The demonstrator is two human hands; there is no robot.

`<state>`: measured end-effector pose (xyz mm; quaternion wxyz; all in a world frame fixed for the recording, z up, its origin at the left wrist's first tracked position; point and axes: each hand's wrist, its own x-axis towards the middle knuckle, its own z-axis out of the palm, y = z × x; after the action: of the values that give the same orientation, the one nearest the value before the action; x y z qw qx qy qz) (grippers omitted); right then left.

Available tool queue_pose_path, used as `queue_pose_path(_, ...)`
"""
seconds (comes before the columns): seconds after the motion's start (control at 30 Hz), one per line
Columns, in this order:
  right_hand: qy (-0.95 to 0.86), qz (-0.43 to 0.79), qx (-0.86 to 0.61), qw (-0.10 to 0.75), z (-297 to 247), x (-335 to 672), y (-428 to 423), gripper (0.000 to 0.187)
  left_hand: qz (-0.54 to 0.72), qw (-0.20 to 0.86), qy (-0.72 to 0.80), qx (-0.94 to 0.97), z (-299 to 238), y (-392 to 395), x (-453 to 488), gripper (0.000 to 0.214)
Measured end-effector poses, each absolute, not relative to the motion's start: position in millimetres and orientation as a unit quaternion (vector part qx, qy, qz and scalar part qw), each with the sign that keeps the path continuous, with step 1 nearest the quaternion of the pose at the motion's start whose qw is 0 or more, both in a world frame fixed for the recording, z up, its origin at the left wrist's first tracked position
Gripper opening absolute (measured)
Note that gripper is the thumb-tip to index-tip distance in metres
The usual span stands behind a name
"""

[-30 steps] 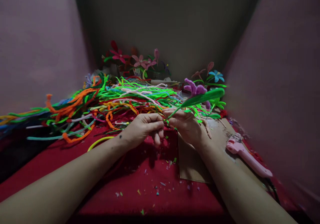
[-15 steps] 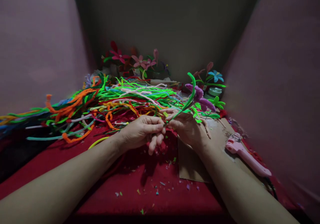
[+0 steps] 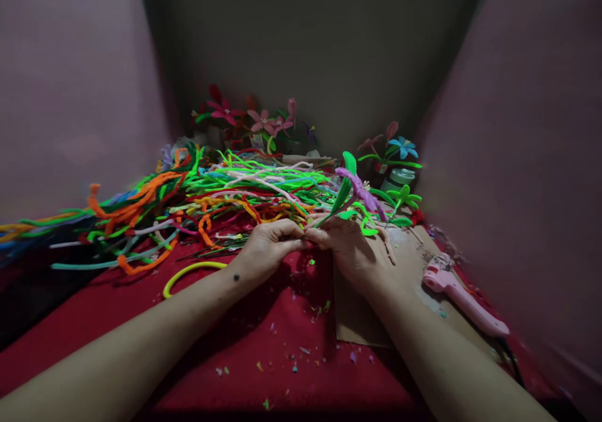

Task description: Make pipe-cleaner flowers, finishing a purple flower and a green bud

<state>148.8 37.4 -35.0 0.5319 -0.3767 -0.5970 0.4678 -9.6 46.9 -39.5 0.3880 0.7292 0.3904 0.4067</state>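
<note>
A purple pipe-cleaner flower (image 3: 361, 191) with a pale centre leans to the right above my right hand (image 3: 352, 246). Thumb and fingers of that hand pinch its stem. Beside the bloom stands a long green leaf (image 3: 342, 197), attached along the same stem. My left hand (image 3: 273, 246) meets the right one at the lower end of the stem, its thumb and forefinger closed there. The stem's tip is hidden between the fingers. Both hands hover over the red cloth (image 3: 291, 321).
Piled pipe cleaners (image 3: 263, 180) spread behind my hands and to the left. A pink glue gun (image 3: 465, 300) lies at the right on cardboard (image 3: 360, 315). Finished flowers (image 3: 263, 121) stand at the back, near a pale green-lidded bottle (image 3: 399, 177). A yellow loop (image 3: 188, 274) lies near my left forearm.
The flower has turned in my fingers, so its leaf now shows broadside and its centre faces right. My left hand has rolled over, with its lower fingers now tucked out of sight.
</note>
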Motion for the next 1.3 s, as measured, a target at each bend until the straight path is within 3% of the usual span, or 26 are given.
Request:
queue_pose_path(0.23,-0.624,0.443,-0.350,0.540,-41,150,42,0.007,0.374,0.483,0.364,0.703,-33,44,-10,0.014)
queue_pose_path(0.47,-0.568,0.515,-0.322,0.556,-43,147,40,0.013,0.356,0.550,0.334,0.678,-38,46,-11,0.015)
queue_pose_path(0.87,-0.612,0.529,-0.281,0.516,-40,157,42,0.020,0.314,0.724,0.267,0.553,-44,51,-14,0.016)
queue_pose_path(1.13,-0.668,0.449,-0.314,0.503,-31,154,36,0.012,0.271,0.775,0.210,0.531,-43,54,-19,0.018)
queue_pose_path(1.3,-0.648,0.466,-0.329,0.505,-36,154,38,0.012,0.283,0.761,0.237,0.535,-45,56,-19,0.015)
